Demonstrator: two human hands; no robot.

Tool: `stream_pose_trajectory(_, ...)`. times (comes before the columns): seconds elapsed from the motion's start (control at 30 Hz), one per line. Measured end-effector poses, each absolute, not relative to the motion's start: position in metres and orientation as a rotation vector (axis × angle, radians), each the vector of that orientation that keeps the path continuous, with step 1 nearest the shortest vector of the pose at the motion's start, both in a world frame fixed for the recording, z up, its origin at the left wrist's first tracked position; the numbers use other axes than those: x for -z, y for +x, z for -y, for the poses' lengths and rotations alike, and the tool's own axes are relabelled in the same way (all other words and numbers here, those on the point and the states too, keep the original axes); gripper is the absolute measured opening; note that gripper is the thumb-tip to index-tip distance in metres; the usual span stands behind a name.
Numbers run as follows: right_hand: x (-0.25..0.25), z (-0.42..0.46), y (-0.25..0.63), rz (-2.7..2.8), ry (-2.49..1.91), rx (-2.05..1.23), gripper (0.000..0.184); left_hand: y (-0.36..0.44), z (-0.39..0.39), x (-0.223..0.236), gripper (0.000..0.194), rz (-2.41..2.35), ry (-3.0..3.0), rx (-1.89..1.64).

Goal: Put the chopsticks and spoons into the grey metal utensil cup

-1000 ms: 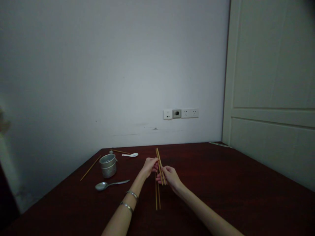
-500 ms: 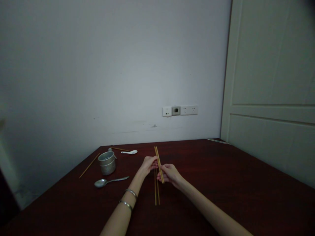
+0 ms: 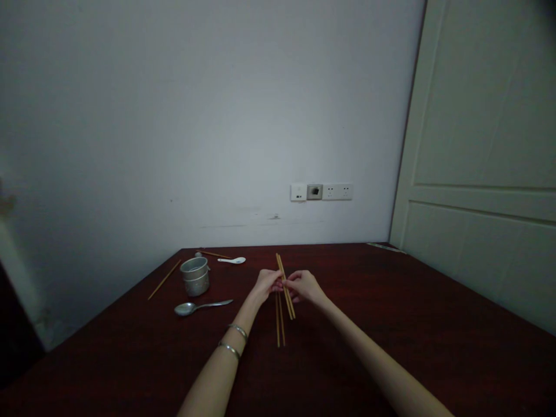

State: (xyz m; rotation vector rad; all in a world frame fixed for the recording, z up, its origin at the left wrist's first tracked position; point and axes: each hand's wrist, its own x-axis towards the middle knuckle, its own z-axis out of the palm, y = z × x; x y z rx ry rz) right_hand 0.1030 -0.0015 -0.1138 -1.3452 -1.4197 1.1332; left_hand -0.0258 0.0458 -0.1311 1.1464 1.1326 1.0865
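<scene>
Pair of chopsticks [image 3: 287, 298] held between two hands over the bench [image 3: 369, 324].
The left hand [image 3: 267, 282] and right hand [image 3: 304, 286] each hold the pair in a narrow grip; a second pair [image 3: 278, 324] extends below. At left, a metal cup [image 3: 197, 285] stands upright, its contents too dark to tell, between a lone chopstick [image 3: 165, 280] and a white spoon [image 3: 234, 260].

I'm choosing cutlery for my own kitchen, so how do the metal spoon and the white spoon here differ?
The metal spoon is silvery grey, the white spoon mainly white. In the picture, the metal spoon's bowl is at its left end, the white spoon's at its right. The metal spoon lies nearer the person, the white spoon nearer the wall. Both rest on the dark red table.
</scene>
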Motion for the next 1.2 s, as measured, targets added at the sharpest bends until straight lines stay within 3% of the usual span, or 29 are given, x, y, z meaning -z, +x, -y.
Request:
stream_pose_trajectory(0.2,0.115,0.000,0.098,1.731,-1.456,-0.655,0.026,-0.025,-0.039,0.129,0.016,-1.150,1.175,-1.105)
stream_pose_trajectory(0.6,0.131,-0.003,0.099,1.415,-1.424,-1.006,0.041,-0.025,-0.036,0.129,0.015,-1.199,1.206,-0.924)
stream_pose_trajectory(0.8,0.138,0.005,0.104,1.279,-1.387,-1.189,0.035,-0.025,-0.037,0.132,0.019,-1.261,1.330,-0.841)
stream_pose_trajectory(1.03,0.142,0.017,0.100,1.297,-1.530,-1.175,0.027,-0.045,-0.047,0.134,0.028,-1.463,1.600,-0.907)
stream_pose_trajectory(1.2,0.149,0.017,0.095,1.384,-1.641,-1.106,0.032,-0.057,-0.053,0.136,0.028,-1.553,1.616,-0.951)
